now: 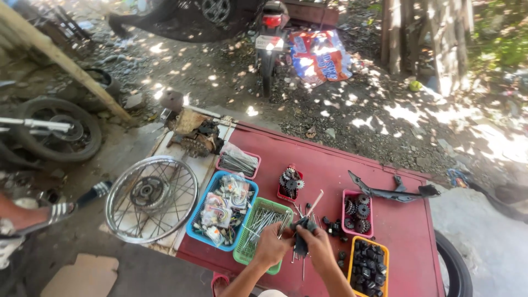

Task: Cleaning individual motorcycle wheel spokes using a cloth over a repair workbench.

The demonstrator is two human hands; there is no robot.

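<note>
Hands hold dark part upright.

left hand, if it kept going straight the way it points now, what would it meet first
The left hand points up and right, away from the person. It would likely first meet the dark bundle held between both hands, then the small red tray of gears; depth is uncertain.

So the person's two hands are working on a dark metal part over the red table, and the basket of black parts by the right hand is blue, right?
Not quite. In the head view the basket of black parts by the right hand is yellow, not blue. The left hand and right hand do hold the dark metal part over the red table.
</note>
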